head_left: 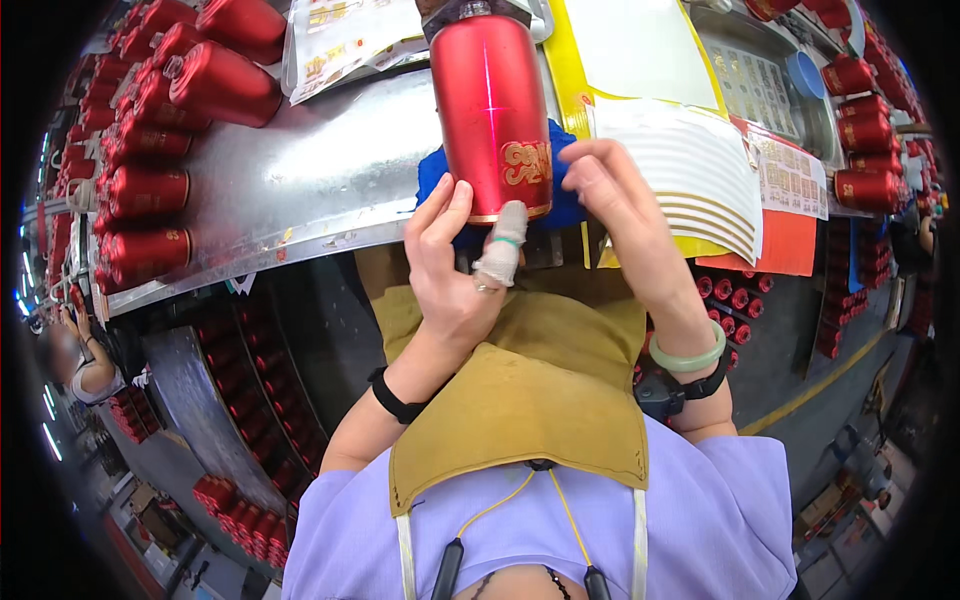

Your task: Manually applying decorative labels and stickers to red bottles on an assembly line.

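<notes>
A glossy red bottle with a gold emblem near its base lies in front of me, neck pointing away, on a blue cloth. My left hand grips its near end, fingers along the left side and the thumb, wrapped in a pale cover, on the base. Beside the bottle's right side, my right hand has its fingers loosely bent and apart, with nothing visible in them. Those fingertips are close to the emblem and the cloth's right edge.
Several red bottles line the left side of the metal table. Printed sheets lie at the far left. A stack of white sheets is at my right, with sticker sheets and a metal tray beyond.
</notes>
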{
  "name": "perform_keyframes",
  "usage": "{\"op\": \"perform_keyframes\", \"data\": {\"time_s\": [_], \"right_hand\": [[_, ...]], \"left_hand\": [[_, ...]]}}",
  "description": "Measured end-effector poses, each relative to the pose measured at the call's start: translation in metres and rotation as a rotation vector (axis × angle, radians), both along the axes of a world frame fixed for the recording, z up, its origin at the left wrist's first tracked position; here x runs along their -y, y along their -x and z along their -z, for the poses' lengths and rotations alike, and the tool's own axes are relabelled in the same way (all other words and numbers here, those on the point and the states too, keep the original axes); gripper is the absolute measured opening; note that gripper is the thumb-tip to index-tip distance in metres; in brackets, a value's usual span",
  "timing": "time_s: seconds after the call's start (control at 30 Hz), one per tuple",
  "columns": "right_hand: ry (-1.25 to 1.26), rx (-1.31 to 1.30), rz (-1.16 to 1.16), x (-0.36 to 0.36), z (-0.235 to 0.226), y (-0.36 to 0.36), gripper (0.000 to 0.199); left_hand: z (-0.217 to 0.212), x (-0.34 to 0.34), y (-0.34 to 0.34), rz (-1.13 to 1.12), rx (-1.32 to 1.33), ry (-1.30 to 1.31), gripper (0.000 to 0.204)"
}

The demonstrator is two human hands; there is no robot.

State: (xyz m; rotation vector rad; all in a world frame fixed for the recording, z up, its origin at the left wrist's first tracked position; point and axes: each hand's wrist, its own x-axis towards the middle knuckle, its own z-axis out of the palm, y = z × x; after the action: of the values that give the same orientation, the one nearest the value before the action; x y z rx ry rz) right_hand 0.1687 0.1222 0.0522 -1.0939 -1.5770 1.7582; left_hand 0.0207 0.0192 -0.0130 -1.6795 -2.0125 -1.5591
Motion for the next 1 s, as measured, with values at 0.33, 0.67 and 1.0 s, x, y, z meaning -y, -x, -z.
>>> {"op": "perform_keyframes", "data": {"time_s": [0.33,0.67,1.0], "right_hand": [[-0.258,0.062,0.293,0.011,-0.014,-0.008,0.014],[-0.263,0.065,0.230,0.021,-0.002,-0.016,0.016],[-0.330,0.245,0.300,-0.108,0.007,-0.153,0.021]], "left_hand": [[0.016,0.000,-0.005,0.006,0.034,0.013,0.069],[0.000,-0.011,0.024,0.066,0.230,0.217,0.090],[-0.036,-0.023,0.024,0.135,0.014,0.114,0.078]]}}
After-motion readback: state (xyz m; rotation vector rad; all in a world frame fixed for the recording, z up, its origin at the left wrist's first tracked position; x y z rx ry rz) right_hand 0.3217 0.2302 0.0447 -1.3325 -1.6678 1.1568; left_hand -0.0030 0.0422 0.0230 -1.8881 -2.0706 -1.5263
